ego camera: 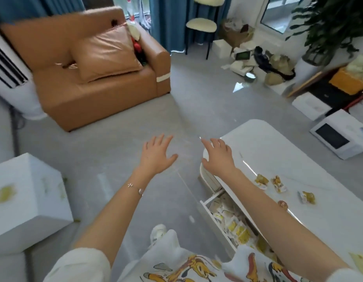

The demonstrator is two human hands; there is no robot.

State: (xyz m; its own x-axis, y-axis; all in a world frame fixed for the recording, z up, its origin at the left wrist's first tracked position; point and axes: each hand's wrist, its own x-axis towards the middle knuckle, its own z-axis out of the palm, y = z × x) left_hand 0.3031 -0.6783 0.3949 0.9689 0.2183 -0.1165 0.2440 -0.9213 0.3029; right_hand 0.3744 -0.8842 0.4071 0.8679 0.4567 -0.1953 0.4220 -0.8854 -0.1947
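Table (278,151), white and glossy with rounded corners, fills the lower right of the view from a head camera looking down. Right hand (218,154) is stretched out over the table's near rounded end, palm down, fingers spread and holding nothing. Whether it touches the top cannot be told. Left hand (157,155) is stretched out beside it, a little apart, above the grey floor (115,127). It is also palm down with fingers spread and holds nothing. A thin bracelet (133,186) circles the left wrist.

Under the tabletop, below the right forearm, a drawer (217,226) stands pulled out toward the person. It is full of small white and yellow packets (235,224). Three packets of the same sort (278,183) lie loose on the tabletop just right of the forearm, and a small round copper-coloured thing (282,205) sits near them.

A white box (28,192) stands on the floor at the left. Farther back is a tan sofa (95,94) with a cushion (107,53). A pale stool (201,25) stands by blue curtains at the back. White cartons (339,137) and a leafy plant (335,23) crowd the right side. One white shoe (158,233) shows at the bottom, above a printed white shirt.
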